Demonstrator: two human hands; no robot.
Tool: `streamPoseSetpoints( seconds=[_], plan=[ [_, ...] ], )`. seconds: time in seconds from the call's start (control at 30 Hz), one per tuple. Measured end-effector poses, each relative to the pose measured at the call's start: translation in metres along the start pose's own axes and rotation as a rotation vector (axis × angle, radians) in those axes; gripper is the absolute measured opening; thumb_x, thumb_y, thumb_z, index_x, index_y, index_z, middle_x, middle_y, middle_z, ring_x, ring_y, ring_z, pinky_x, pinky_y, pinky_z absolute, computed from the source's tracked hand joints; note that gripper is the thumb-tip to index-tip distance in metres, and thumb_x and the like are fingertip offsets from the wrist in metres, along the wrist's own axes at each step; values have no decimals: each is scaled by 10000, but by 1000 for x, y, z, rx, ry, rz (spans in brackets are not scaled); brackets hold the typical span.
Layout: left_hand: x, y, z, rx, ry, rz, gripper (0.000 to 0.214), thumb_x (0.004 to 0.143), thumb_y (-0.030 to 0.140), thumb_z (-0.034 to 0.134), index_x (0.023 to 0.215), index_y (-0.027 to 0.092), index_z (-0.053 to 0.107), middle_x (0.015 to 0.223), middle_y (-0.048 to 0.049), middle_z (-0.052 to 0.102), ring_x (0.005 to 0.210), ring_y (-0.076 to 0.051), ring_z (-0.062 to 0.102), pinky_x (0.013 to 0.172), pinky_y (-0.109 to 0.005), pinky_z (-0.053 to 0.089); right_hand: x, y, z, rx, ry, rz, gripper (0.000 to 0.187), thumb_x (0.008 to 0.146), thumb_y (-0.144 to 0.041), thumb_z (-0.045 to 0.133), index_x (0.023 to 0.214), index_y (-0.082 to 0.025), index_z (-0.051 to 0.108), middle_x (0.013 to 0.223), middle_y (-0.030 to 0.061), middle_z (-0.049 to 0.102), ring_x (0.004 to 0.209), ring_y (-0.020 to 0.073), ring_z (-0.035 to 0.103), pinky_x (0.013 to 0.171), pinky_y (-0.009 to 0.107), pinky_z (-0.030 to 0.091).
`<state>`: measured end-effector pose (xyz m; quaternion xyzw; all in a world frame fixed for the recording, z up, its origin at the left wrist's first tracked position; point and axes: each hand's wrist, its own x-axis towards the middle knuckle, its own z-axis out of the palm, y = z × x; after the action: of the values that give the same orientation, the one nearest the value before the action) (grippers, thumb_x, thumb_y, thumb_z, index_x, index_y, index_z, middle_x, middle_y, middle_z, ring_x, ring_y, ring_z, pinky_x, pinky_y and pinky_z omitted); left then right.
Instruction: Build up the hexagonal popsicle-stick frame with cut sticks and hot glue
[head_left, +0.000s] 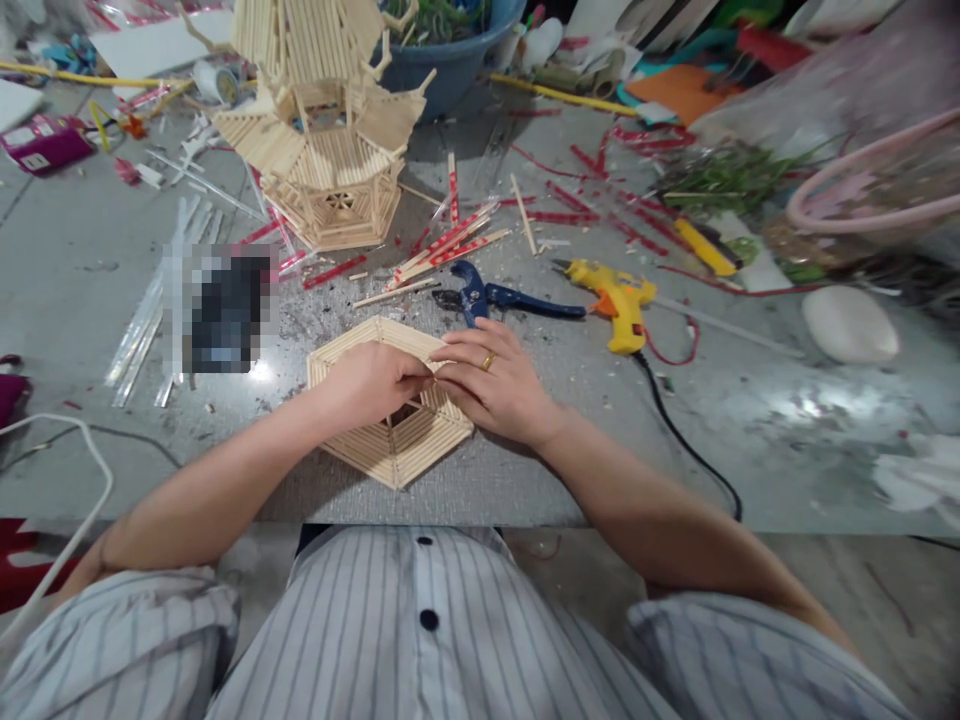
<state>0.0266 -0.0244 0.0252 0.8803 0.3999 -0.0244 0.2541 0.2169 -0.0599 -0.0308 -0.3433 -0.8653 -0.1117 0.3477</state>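
Note:
A hexagonal frame of pale wooden sticks [395, 465] lies near the table's front edge, with an opening at its centre. Over its upper left part is my left hand [367, 385], fingers pinched together near the middle. From the right, my right hand [495, 385], with a ring on one finger, meets the left fingertips above the frame's right side. Its thumb and fingers press together there. Whatever sits between the fingertips is too small and hidden to name. Just behind lies a blue-handled cutter [517, 298], and a yellow glue gun [619, 300] rests to the right.
A tiered stick-built pagoda model [330, 170] stands behind, before a blue basin [450, 60]. Wrapped chopsticks [450, 245] and red wrapper scraps [577, 210] litter the table. Clear glue sticks [154, 310] lie left. A black cord [675, 430] runs off the front edge. A white oval object [850, 325] sits right.

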Motion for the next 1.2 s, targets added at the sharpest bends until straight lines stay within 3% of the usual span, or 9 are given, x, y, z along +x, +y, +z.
streamPoseSetpoints(
  seconds=[0.2,0.43,0.63,0.73,0.83,0.93,1.03,1.1,1.2],
  plan=[
    [3,-4,6,-91,64,28,274,895,260,480,915,166,737,754,-39,721,639,-119,587,590,-221,361,3,1,-2,-37,70,-41,93,895,-205,547,862,-202,634,910,5,728,964,170,622,980,375,416],
    [4,-4,8,-115,99,59,201,870,186,502,845,136,695,686,-27,671,612,-116,555,581,-221,360,0,2,-1,-2,46,14,107,908,-234,528,873,-224,628,969,9,728,996,170,631,993,385,412],
    [8,-11,3,-337,295,-36,164,847,184,527,731,144,635,618,11,612,581,-91,523,583,-221,359,-6,25,-8,24,-59,495,348,901,-460,477,1103,-197,583,1293,135,595,1208,259,538,1020,470,393],
    [12,-20,2,-488,391,-77,179,833,213,533,677,152,595,561,35,561,535,-76,470,574,-223,355,-7,38,-12,-84,-204,773,507,835,-541,539,1132,-131,562,1392,215,479,1304,336,438,1046,510,354],
    [16,-28,4,-586,463,-50,204,831,268,521,672,155,580,568,32,563,536,-72,467,578,-226,362,-5,45,-15,-169,-487,929,621,768,-618,586,1127,-112,573,1434,238,412,1373,408,313,1069,594,282],
    [18,-33,6,-623,488,-44,216,826,301,515,680,157,582,575,27,572,529,-71,467,569,-230,363,-3,47,-20,-174,-726,948,675,761,-689,541,1132,-126,583,1485,227,342,1413,425,216,1082,676,178],
    [18,-34,6,-627,495,-57,212,820,305,519,684,158,588,579,25,578,533,-71,473,573,-230,366,-1,48,-25,-173,-846,933,723,730,-726,545,1149,-138,582,1517,224,285,1419,427,194,1079,713,117],
    [18,-33,6,-626,497,-64,211,817,303,523,678,159,589,572,24,579,544,-76,484,576,-231,365,0,48,-27,-190,-873,908,714,726,-721,554,1136,-138,588,1492,228,324,1398,424,247,1078,711,118],
    [19,-33,5,-636,503,-67,217,815,306,526,668,161,592,562,22,579,554,-81,490,566,-230,357,3,42,-28,-232,-846,857,623,765,-651,549,1089,-122,611,1318,223,506,1255,402,451,1058,624,265]
  ],
)
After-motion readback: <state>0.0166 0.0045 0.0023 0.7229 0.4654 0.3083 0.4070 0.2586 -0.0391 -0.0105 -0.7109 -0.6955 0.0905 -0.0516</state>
